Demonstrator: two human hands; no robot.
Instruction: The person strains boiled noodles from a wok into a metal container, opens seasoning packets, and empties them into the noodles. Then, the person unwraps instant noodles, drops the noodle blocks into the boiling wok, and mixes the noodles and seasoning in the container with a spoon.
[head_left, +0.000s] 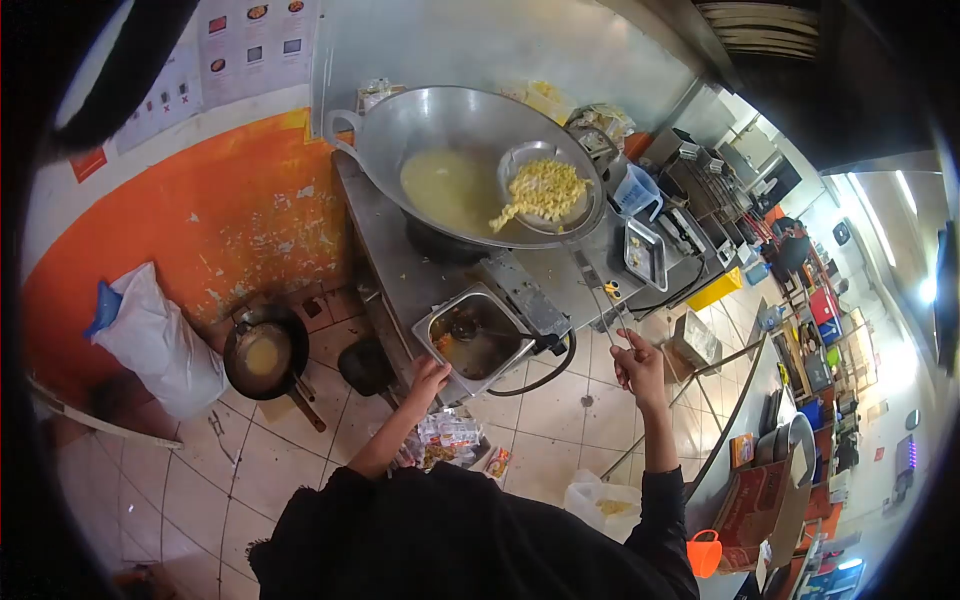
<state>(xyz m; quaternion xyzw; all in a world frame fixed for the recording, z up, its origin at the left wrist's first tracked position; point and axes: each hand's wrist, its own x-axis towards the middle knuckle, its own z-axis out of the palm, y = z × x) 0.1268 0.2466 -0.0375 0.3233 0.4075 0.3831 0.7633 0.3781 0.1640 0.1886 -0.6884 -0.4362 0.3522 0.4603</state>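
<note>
A white sack (160, 340) lies on the floor, well left of the wok (400, 110). Next comes a pan (290, 342) on the floor, also left of the wok, with some pale liquid in its bottom (its handle points toward the person). The left hand (428, 380) is on the near side of the wok, its fingers partly bent at the corner of a metal tub (482, 378); whether they grip the rim or only rest there, I cannot tell. The tub holds murky liquid. The wok stands above the desk (385, 245), with cloudy yellow liquid inside. Within its right half sits the strainer (517, 162), heaped with yellow pieces (545, 190) (a few spill over its left edge). The strainer's handle reaches out over the wok's near rim to the right hand (638, 368), whose fingers are closed around the end. A blue-tinted jug (633, 190) and a steel tray (645, 255) are right of the wok.
</note>
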